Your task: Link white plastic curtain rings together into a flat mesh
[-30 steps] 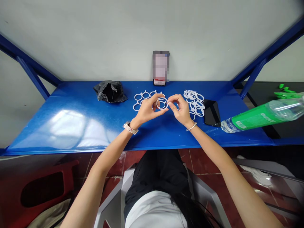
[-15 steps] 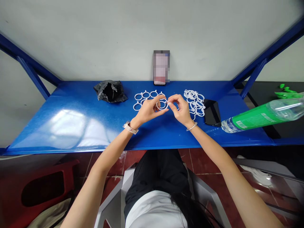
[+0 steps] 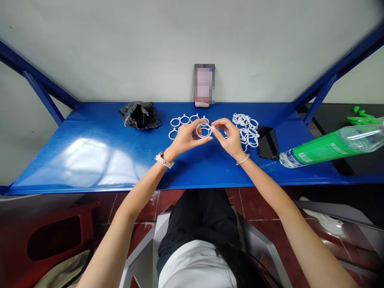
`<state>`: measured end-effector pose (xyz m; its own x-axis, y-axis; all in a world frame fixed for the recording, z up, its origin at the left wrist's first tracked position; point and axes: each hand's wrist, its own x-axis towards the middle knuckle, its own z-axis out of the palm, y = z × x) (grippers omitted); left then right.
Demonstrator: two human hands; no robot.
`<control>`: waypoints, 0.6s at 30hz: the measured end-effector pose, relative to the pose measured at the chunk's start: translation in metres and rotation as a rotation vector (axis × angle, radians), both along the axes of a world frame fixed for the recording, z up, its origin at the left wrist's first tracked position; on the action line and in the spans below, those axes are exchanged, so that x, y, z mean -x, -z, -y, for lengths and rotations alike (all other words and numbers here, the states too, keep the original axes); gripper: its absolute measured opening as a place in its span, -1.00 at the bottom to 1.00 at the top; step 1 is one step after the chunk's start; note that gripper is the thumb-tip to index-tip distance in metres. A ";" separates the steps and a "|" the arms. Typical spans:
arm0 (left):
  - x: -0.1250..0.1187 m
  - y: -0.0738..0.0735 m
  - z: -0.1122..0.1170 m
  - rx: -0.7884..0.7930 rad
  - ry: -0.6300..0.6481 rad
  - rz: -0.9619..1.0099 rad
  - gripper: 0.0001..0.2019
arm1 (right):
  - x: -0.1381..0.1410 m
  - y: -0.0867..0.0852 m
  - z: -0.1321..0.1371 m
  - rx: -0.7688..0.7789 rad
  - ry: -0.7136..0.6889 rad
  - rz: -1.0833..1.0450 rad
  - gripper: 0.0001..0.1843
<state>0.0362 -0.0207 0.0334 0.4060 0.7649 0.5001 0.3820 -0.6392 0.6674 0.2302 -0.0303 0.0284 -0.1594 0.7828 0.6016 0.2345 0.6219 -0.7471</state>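
Note:
Between my two hands is a white plastic curtain ring, raised over the blue table. My left hand grips its left side, thumb below and fingers above. At the ring's right side, my right hand pinches the small eyelet part between thumb and fingertips; the fingers partly cover it. Beyond my left hand, several similar rings lie in rows, some hidden by the hand. A heaped pile of white rings sits just right of my right hand.
A torn black plastic bag lies at the back left. One phone leans on the wall; a dark phone-like slab lies beside the pile. A bottle with a green label is on the right, near green pieces.
The held ring has shifted and turned slightly between my fingers. Both hands stay in nearly the same place, and the rings on the table have not moved.

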 end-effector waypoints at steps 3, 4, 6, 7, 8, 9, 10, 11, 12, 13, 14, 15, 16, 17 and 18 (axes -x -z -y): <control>0.000 0.000 0.000 -0.015 0.015 0.005 -0.49 | 0.000 -0.001 0.000 -0.006 0.000 0.003 -0.71; 0.000 0.000 0.000 -0.024 0.019 0.001 -0.49 | -0.001 -0.001 0.000 -0.009 -0.003 0.002 -0.72; 0.001 -0.001 0.000 -0.044 0.023 -0.016 -0.48 | -0.001 -0.001 0.000 -0.015 -0.011 -0.001 -0.71; 0.001 -0.001 0.000 -0.053 0.025 -0.025 -0.48 | -0.001 -0.001 0.000 -0.016 -0.013 -0.002 -0.71; 0.001 -0.001 0.000 -0.061 0.028 -0.034 -0.48 | -0.001 -0.001 0.000 -0.018 -0.014 -0.002 -0.71; 0.001 -0.001 0.000 -0.069 0.029 -0.041 -0.48 | -0.001 -0.001 0.000 -0.020 -0.012 -0.001 -0.71; 0.001 -0.001 0.000 -0.075 0.030 -0.048 -0.48 | -0.001 -0.002 0.000 -0.023 -0.008 0.001 -0.71; 0.001 -0.001 0.000 -0.081 0.030 -0.055 -0.47 | -0.001 -0.002 0.000 -0.029 -0.003 0.002 -0.72; 0.001 -0.001 0.000 -0.086 0.025 -0.066 -0.47 | -0.001 -0.002 0.000 -0.037 0.002 0.002 -0.72; 0.002 -0.001 0.000 -0.093 0.017 -0.079 -0.47 | -0.001 -0.001 0.000 -0.046 0.008 0.003 -0.73; 0.002 -0.001 0.000 -0.103 0.005 -0.092 -0.46 | -0.001 -0.001 0.000 -0.054 0.016 0.006 -0.74; 0.002 0.000 0.000 -0.119 -0.009 -0.104 -0.47 | -0.001 -0.001 0.000 -0.059 0.024 0.011 -0.74; 0.002 0.001 -0.001 -0.139 -0.024 -0.113 -0.47 | -0.001 -0.001 0.000 -0.061 0.034 0.018 -0.73; 0.002 0.001 -0.001 -0.162 -0.039 -0.120 -0.48 | -0.001 -0.001 0.000 -0.061 0.043 0.025 -0.73; 0.002 0.002 -0.002 -0.186 -0.051 -0.125 -0.48 | -0.001 0.000 0.000 -0.058 0.050 0.031 -0.72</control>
